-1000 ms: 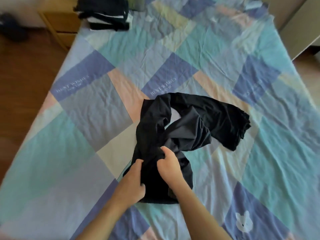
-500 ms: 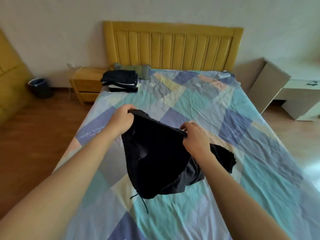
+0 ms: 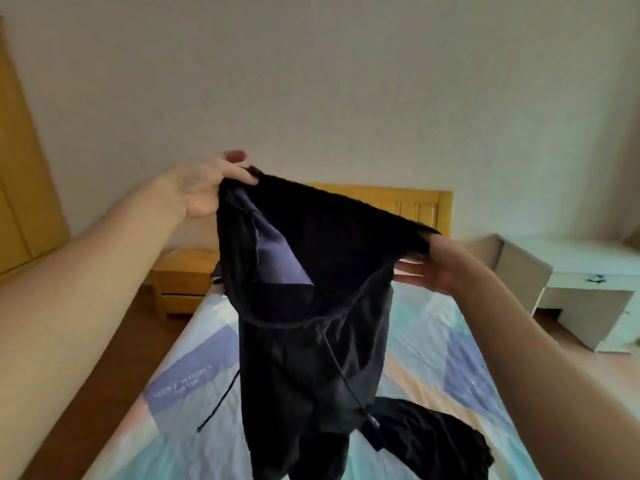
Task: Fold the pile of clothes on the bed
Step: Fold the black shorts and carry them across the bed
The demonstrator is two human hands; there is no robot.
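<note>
Trousers, black, held up in the air by the waistband, stretched between two grips and hanging down from them over the bed. Left hand pinching the upper left corner of the waistband, thumb over the cloth, other fingers partly hidden behind it. Right hand lower, gripping the opposite end of the waistband, thumb on top, fingers extended beneath. Below the grips, a drawstring dangling down the front; lower leg ends resting crumpled on the patchwork sheet. Behind the grips, a yellow headboard; under the left grip, a wooden nightstand; beyond the right grip, a white desk.
</note>
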